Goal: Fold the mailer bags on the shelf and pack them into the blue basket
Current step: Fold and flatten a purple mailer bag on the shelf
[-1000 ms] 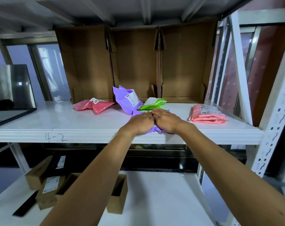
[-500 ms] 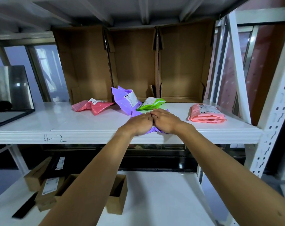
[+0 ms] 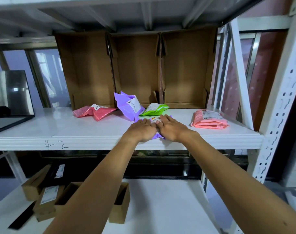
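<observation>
A purple mailer bag [image 3: 158, 136] lies near the front edge of the white shelf [image 3: 76, 132], mostly covered by my hands. My left hand [image 3: 141, 130] and my right hand [image 3: 170, 128] lie side by side on it, fingers extended, pressing it flat. Behind them a second purple mailer [image 3: 127, 105] stands crumpled, with a green mailer [image 3: 154, 109] beside it. A crumpled red-pink mailer [image 3: 94, 111] lies to the left. A folded stack of pink mailers [image 3: 209, 121] sits at the right. The blue basket is not in view.
Three open cardboard boxes [image 3: 137, 68] stand on their sides along the back of the shelf. A white perforated upright [image 3: 279, 107] frames the right side. On the lower shelf [image 3: 160, 208] at the left sit several small cardboard boxes [image 3: 47, 200]. A dark panel [image 3: 10, 95] stands far left.
My fingers have straightened and slid forward over the purple mailer, uncovering its white label between the two hands. The other bags have not moved.
</observation>
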A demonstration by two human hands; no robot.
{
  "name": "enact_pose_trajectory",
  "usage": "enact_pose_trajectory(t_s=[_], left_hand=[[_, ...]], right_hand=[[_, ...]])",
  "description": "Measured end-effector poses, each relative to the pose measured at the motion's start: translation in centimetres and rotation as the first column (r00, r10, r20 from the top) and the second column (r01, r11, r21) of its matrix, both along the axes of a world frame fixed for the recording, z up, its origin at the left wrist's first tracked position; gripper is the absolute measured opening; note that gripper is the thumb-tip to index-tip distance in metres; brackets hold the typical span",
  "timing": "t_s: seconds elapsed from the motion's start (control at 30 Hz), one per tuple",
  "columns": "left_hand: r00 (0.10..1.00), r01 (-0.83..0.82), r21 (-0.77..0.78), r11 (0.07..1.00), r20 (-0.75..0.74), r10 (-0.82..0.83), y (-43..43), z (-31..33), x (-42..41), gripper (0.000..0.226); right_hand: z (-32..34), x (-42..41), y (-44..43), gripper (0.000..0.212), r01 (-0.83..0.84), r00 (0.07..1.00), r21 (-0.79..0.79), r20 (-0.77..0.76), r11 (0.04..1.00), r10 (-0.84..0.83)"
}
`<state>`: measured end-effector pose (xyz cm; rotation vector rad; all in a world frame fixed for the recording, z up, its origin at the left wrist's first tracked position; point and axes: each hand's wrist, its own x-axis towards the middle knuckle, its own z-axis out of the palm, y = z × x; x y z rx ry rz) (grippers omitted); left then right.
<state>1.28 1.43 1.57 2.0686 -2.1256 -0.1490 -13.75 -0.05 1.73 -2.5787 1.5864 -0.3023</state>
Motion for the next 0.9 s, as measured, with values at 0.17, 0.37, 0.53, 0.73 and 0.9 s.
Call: enact_pose_trajectory(t_s=[0.17, 0.37, 0.53, 0.73, 0.9], left_hand=[[1.0, -0.01, 0.016, 1.0, -0.018, 0.011, 0.6, 0.2, -0.1, 0.064], [0.999, 0.003, 0.024, 1.0, 0.036, -0.004, 0.6, -0.1, 0.4, 0.067], [0.998, -0.031, 0.048, 0.998, 0.053, 0.028, 1.7, 0.1, 1.5, 0.071], [0.996, -0.078, 0.076, 0.994, 0.057, 0.074, 2.8, 0.8, 4.4, 0.069], [0.995, -0.084, 0.044, 0.995, 0.059, 0.081, 3.5, 0.9, 5.0, 0.063]], right_hand=[[0.1, -0.3, 1.0, 0.046, 0.041, 0.999, 0.006, -0.023, 0.999, -0.041], [0.2, -0.5, 1.4, 0.05, 0.069, 0.996, 0.022, -0.063, 0.997, -0.068], [0.1, -1.6, 2.0, 0.076, 0.158, 0.987, 0.084, 0.024, 0.984, -0.16], [0.6, -2.7, 3.4, 0.068, 0.124, 0.992, 0.069, 0.016, 0.99, -0.125], [0.0, -2.7, 2.2, 0.076, 0.14, 0.989, 0.064, 0.036, 0.988, -0.142]])
